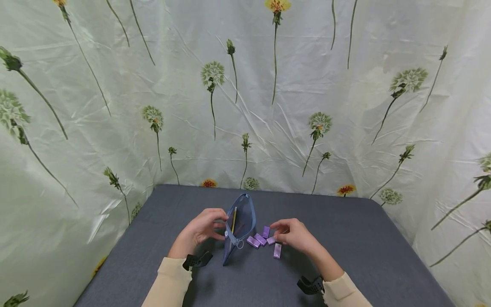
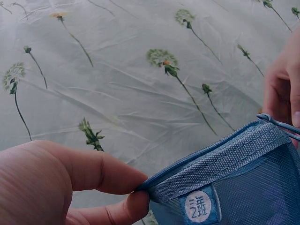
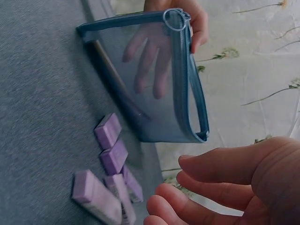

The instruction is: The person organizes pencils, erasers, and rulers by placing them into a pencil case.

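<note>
A blue mesh zipper pouch (image 1: 245,219) stands on the table with its mouth gaping. Thumb and finger of my left hand (image 1: 205,226) pinch its zipper edge (image 2: 211,164), next to a round white-print label (image 2: 198,206). Through the mesh a yellow pencil (image 1: 233,219) shows inside. My right hand (image 1: 295,233) hovers just above several small purple blocks (image 1: 260,239), fingers loosely bent. In the right wrist view nothing sits between the thumb and fingers (image 3: 211,168) of that hand. The purple blocks (image 3: 111,157) lie in a loose cluster beside the pouch.
A dark grey table (image 1: 326,221) extends around the hands. Behind and at the sides hangs a pale curtain (image 1: 268,128) printed with dandelions. Each wrist wears a black strap (image 1: 197,260) below a cream sleeve (image 1: 168,279).
</note>
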{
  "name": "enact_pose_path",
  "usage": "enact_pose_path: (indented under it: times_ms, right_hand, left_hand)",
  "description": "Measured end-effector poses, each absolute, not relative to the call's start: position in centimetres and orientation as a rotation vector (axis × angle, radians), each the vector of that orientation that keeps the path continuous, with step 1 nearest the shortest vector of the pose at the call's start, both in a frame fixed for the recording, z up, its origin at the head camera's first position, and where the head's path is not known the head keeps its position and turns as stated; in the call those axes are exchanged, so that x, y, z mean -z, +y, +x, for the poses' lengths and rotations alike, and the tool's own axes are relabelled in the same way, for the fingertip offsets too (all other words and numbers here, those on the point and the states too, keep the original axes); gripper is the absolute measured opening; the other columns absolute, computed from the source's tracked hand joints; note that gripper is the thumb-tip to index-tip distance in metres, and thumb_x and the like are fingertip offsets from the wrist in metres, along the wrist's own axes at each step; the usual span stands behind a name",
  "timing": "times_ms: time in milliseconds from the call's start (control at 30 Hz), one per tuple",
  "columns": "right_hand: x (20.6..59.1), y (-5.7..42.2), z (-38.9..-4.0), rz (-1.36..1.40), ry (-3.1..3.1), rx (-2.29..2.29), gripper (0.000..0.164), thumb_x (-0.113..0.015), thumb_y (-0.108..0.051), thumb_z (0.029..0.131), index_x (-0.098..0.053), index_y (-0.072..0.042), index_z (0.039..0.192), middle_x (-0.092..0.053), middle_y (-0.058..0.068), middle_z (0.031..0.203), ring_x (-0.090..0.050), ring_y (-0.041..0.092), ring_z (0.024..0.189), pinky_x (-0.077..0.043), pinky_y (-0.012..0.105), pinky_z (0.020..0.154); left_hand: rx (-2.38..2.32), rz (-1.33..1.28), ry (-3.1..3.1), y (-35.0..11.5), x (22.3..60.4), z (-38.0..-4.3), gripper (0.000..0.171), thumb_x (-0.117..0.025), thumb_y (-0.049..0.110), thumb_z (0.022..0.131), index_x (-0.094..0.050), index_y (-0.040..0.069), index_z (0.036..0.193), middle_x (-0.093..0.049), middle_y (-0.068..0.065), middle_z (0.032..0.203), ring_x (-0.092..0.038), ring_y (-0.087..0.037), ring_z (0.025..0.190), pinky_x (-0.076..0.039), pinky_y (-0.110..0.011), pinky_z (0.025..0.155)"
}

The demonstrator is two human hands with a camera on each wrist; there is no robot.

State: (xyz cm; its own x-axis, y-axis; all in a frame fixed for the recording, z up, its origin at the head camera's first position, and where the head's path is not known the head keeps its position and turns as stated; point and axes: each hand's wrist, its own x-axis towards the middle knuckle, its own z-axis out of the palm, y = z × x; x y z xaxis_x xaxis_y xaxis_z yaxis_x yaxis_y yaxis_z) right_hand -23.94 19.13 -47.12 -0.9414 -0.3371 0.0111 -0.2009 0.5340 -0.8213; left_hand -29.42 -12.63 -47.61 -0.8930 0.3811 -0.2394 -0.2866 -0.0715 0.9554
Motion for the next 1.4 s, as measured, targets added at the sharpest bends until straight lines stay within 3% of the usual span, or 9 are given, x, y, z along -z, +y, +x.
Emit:
enact_pose_path:
  times_ms: [433,1033,1233,1400]
  right_hand:
    - [48.8,19.6,-23.7,-0.495,2.602,1.337,0.034,-0.071,-0.001,0.086,-0.069,0.002,0.119,-0.069,0.005,0.09,-0.064,0.017,0.074,-0.054,0.031,0.061]
    - [49.2,20.5,-23.8,-0.62,2.569,1.278,0.031,-0.074,-0.002,0.086,-0.071,-0.004,0.117,-0.07,0.007,0.096,-0.066,0.022,0.081,-0.051,0.031,0.063]
    - [49.3,20.8,-23.9,-0.689,2.561,1.198,0.038,-0.069,0.004,0.083,-0.071,-0.008,0.119,-0.069,0.007,0.101,-0.063,0.016,0.072,-0.048,0.027,0.057]
    - [49.6,21.0,-24.0,-0.754,2.553,1.166,0.04,-0.073,0.005,0.082,-0.071,-0.007,0.12,-0.067,0.01,0.103,-0.058,0.012,0.067,-0.046,0.026,0.056]
  left_hand:
    - [-2.013,0.096,1.785,-12.6,47.7,-29.5,0.02,-0.061,0.013,0.092,-0.06,0.012,0.073,-0.056,-0.019,0.109,-0.056,-0.046,0.108,-0.054,-0.057,0.068]
    - [-2.013,0.102,1.786,-12.5,47.7,-29.6,0.021,-0.061,0.013,0.093,-0.061,0.013,0.072,-0.055,-0.02,0.11,-0.056,-0.046,0.109,-0.054,-0.058,0.069]
    - [-2.012,0.101,1.784,-12.6,47.7,-29.6,0.021,-0.062,0.013,0.093,-0.061,0.013,0.072,-0.056,-0.018,0.108,-0.055,-0.048,0.112,-0.054,-0.058,0.069]
    - [-2.008,0.112,1.782,-12.6,47.8,-29.5,0.021,-0.062,0.013,0.092,-0.06,0.013,0.072,-0.056,-0.018,0.108,-0.057,-0.046,0.109,-0.054,-0.058,0.069]
